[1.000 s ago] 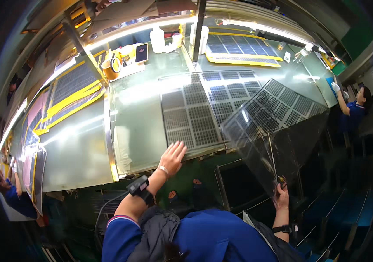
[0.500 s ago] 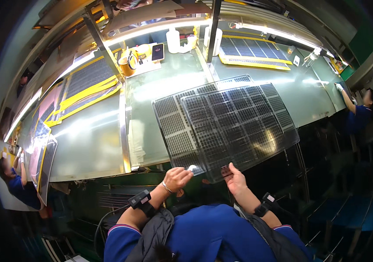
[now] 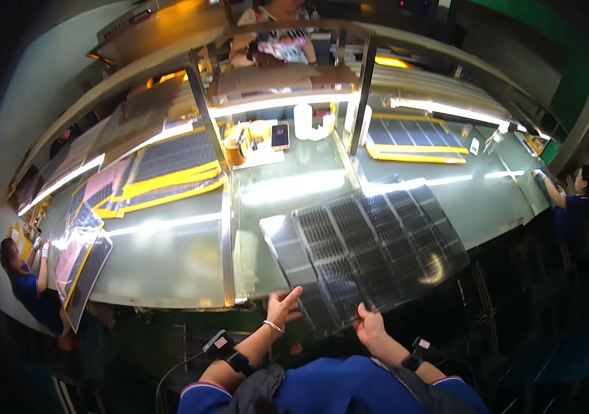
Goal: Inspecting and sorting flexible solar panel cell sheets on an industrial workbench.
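Observation:
Two large dark sheets with a printed grid lie overlapped before me, tilted over the bench's front edge. The upper gridded sheet (image 3: 377, 241) is glossy and reflects the lamps. Part of the lower gridded sheet (image 3: 282, 241) shows along the left side; the rest is covered. At the left near edge, my left hand (image 3: 285, 307) grips the sheets, thumb up and the other fingers partly hidden underneath. My right hand (image 3: 371, 326) pinches the near edge of the upper sheet, its thumb on top. Whether it also holds the lower one is hidden.
A glass-topped bench (image 3: 170, 265) runs across. Yellow-edged panels (image 3: 170, 162) lie left, more yellow-edged panels (image 3: 415, 138) right. Behind stand an orange tape roll (image 3: 234, 153), a phone (image 3: 280, 136) and a white bottle (image 3: 302, 122). Co-workers (image 3: 32, 286) (image 3: 574, 193) sit at both ends; another stands behind.
My view has tilted up. The two sheets have come nearer to me and overlap more closely. My left hand has shifted its grip, its thumb now raised along the left edge.

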`<state>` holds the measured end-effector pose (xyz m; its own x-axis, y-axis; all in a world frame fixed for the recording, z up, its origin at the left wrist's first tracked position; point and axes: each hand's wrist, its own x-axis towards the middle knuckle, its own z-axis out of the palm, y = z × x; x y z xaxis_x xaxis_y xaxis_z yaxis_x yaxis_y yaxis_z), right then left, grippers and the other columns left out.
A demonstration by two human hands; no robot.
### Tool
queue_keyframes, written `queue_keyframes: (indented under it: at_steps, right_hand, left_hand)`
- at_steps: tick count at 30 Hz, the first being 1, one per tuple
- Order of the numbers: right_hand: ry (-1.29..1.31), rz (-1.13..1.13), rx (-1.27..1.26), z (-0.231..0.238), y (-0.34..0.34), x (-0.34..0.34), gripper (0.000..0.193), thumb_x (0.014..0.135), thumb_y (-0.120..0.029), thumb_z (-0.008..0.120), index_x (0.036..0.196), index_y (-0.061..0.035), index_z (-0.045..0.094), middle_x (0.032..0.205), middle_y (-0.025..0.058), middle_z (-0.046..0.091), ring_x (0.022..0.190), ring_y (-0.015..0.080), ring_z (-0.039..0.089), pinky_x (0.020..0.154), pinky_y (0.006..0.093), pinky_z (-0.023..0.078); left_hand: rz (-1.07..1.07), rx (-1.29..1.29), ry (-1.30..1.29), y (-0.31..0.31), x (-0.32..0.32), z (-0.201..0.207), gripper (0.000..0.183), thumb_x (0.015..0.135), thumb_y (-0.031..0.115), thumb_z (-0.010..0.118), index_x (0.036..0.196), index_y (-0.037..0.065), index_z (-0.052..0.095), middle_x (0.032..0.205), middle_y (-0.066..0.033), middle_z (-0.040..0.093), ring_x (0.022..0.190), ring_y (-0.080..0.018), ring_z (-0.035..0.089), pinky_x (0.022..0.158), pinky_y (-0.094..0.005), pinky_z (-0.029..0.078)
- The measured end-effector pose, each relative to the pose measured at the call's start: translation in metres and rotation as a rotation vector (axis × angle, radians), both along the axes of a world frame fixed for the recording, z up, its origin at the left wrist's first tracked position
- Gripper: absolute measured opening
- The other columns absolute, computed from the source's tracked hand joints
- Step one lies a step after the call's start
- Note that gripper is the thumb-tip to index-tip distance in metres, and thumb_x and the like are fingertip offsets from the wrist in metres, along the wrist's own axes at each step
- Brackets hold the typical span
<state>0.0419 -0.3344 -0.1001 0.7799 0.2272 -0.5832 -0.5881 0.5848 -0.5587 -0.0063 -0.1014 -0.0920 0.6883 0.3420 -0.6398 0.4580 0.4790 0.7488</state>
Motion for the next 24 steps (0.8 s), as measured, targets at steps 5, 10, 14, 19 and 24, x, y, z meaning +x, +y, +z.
queue_keyframes:
  at_steps: [5, 10, 14, 19, 24]
  right_hand:
    - [0.163, 0.201, -0.027, 0.010, 0.003, -0.036, 0.004, 0.086, -0.011, 0.054, 0.090, -0.0097, 0.056, 0.082, 0.0048, 0.060, 0.077, 0.0180, 0.060, 0.063, 0.0321, 0.052]
    - [0.148, 0.415, -0.086, -0.001, 0.018, -0.042, 0.009, 0.085, -0.013, 0.056, 0.091, -0.0068, 0.056, 0.087, 0.0075, 0.061, 0.080, 0.0193, 0.062, 0.064, 0.0319, 0.053]
    - [-0.030, 0.554, -0.083, 0.018, 0.044, -0.039, 0.014, 0.085, -0.012, 0.057, 0.097, -0.0045, 0.055, 0.090, 0.0058, 0.060, 0.081, 0.0185, 0.061, 0.069, 0.0332, 0.053]
    - [-0.132, 0.543, -0.179, -0.020, 0.057, -0.006, 0.014, 0.087, -0.015, 0.053, 0.097, -0.0044, 0.053, 0.087, 0.0045, 0.059, 0.080, 0.0161, 0.059, 0.072, 0.0321, 0.050]
    - [-0.009, 0.518, -0.228, 0.018, 0.043, 0.010, 0.015, 0.085, -0.021, 0.058, 0.089, -0.0076, 0.053, 0.084, 0.0016, 0.059, 0.073, 0.0134, 0.058, 0.067, 0.0294, 0.049]
  left_hand:
    - [0.026, -0.174, -0.008, 0.000, 0.010, 0.030, 0.034, 0.067, 0.003, 0.073, 0.095, -0.006, 0.055, 0.090, -0.0139, 0.061, 0.066, -0.0243, 0.063, 0.060, -0.0354, 0.057]
    - [0.048, -0.022, -0.135, 0.026, -0.025, 0.022, 0.023, 0.068, 0.000, 0.071, 0.086, -0.006, 0.057, 0.079, -0.0124, 0.062, 0.066, -0.0224, 0.063, 0.058, -0.0339, 0.056]
    - [0.335, -0.079, -0.115, 0.032, -0.080, 0.025, 0.017, 0.070, -0.005, 0.065, 0.086, -0.002, 0.059, 0.078, -0.0095, 0.062, 0.067, -0.0205, 0.062, 0.055, -0.0314, 0.055]
    - [0.553, -0.336, -0.086, 0.012, -0.091, 0.000, 0.016, 0.071, -0.003, 0.066, 0.086, -0.001, 0.060, 0.081, -0.0088, 0.062, 0.068, -0.0215, 0.061, 0.060, -0.0287, 0.055]
    - [0.666, -0.525, -0.024, -0.019, -0.051, 0.002, 0.007, 0.075, -0.003, 0.064, 0.078, -0.001, 0.058, 0.080, -0.0081, 0.060, 0.075, -0.0189, 0.061, 0.068, -0.0303, 0.057]
